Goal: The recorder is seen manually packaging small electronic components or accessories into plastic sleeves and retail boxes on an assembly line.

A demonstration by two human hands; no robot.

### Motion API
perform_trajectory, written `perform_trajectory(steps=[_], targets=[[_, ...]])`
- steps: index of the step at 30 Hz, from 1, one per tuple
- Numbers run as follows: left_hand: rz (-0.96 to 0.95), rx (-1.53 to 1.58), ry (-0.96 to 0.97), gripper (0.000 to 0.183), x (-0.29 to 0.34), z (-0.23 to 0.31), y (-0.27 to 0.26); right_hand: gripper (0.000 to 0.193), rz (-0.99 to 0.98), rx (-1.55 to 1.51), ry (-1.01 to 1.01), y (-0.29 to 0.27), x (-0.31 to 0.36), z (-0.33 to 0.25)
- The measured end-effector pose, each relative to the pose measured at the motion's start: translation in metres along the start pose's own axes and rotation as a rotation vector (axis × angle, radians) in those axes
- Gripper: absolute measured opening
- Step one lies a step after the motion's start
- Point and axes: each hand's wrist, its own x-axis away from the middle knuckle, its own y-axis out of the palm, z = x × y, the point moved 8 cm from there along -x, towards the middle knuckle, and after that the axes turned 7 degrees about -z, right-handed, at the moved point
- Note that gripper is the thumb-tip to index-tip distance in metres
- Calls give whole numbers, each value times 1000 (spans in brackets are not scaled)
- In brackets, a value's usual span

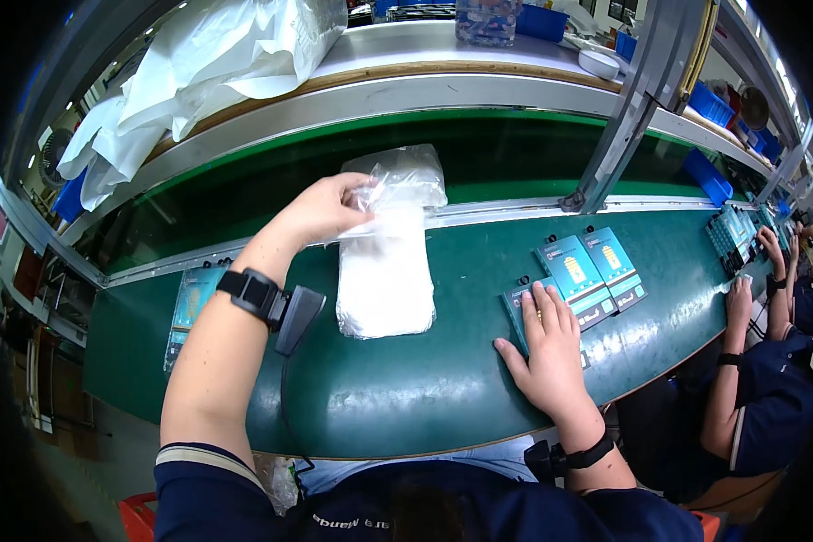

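Observation:
My left hand [330, 210] reaches to the far middle of the green table, its fingers pinched on a thin clear plastic bag [390, 185]. That bag lies at the top of a white stack of what look like flat plastic bags [385, 280]. On the right, my right hand [551, 357] lies flat with fingers spread over a teal box [515, 303], which it partly hides. Two more teal boxes, one of them [572, 268] closer to my fingers and the other [613, 262] to its right, lie side by side just beyond.
Another teal package [194, 298] lies behind my left forearm. A metal post [619, 135] rises at the table's far edge. White sheeting [217, 59] hangs off the shelf [406, 54]. At the far right, a co-worker's hands [741, 294] work near more teal boxes [733, 237].

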Motion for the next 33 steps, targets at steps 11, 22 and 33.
perform_trajectory(steps=[11, 22, 33], targets=[[105, -595, 490, 16, 114, 31, 72, 54, -55, 5, 71, -9, 12, 3], [244, -562, 434, 26, 113, 20, 65, 52, -153, -516, 69, -18, -5, -11], [331, 6, 284, 12, 112, 6, 48, 51, -640, -2138, 191, 41, -35, -69]])
